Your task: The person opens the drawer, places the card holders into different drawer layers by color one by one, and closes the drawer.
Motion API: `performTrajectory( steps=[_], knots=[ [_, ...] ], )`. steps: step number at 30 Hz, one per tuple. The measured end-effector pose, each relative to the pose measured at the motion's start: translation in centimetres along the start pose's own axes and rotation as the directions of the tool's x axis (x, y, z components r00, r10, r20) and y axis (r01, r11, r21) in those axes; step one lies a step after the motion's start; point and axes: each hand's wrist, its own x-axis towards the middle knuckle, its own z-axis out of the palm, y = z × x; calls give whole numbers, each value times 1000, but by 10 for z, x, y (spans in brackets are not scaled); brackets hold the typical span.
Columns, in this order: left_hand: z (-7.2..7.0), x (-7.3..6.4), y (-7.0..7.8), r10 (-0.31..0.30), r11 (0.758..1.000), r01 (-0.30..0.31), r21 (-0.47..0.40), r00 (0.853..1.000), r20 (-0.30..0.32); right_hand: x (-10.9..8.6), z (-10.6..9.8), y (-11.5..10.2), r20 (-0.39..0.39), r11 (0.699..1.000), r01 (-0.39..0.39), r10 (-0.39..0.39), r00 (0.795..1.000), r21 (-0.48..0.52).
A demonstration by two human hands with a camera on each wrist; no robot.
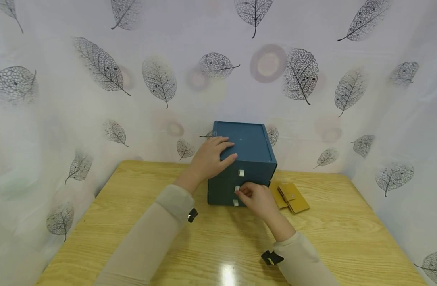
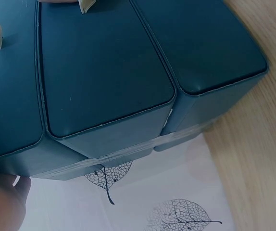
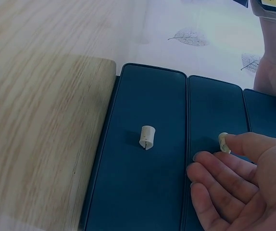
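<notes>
A dark blue three-drawer box (image 1: pixel 248 139) stands on the table, with a small pale pull tab on the front of each drawer. My left hand (image 1: pixel 212 157) rests on the left side of its top, fingers spread and fairly straight. At the middle drawer, my right hand (image 1: pixel 257 198) pinches the pull tab (image 3: pixel 223 141) between thumb and index finger, the other fingers loosely bent. That drawer looks level with its neighbours. The bottom drawer's tab (image 3: pixel 147 136) and the top drawer's tab (image 1: pixel 241 172) are untouched.
A yellow wallet (image 1: pixel 293 198) with a strap lies right of the box, partly over another flat yellow piece (image 1: pixel 277 195). The box stands near the back edge of the wood-grain table (image 1: pixel 139 190). Behind hangs a pale leaf-print curtain (image 1: pixel 218 99).
</notes>
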Motion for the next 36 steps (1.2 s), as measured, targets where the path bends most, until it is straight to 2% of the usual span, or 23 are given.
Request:
performTrajectory(
  steps=[12, 19, 27, 36],
  knots=[
    [2, 1, -2, 9, 1000, -8, 4, 1000, -17, 0, -2, -2, 14, 1000, -12, 12, 1000, 1],
    [1, 1, 0, 8, 1000, -8, -13, 1000, -6, -3, -1, -1, 45, 1000, -15, 15, 999, 4],
    [-1, 0, 1, 0, 1000, 0, -14, 1000, -6, -4, 2, 1, 80, 999, 4, -1, 997, -35],
    [-1, -1, 1, -4, 1000, 4, -10, 1000, 0, -5, 8, 4, 150, 995, -60, 71, 986, -76]
  ],
)
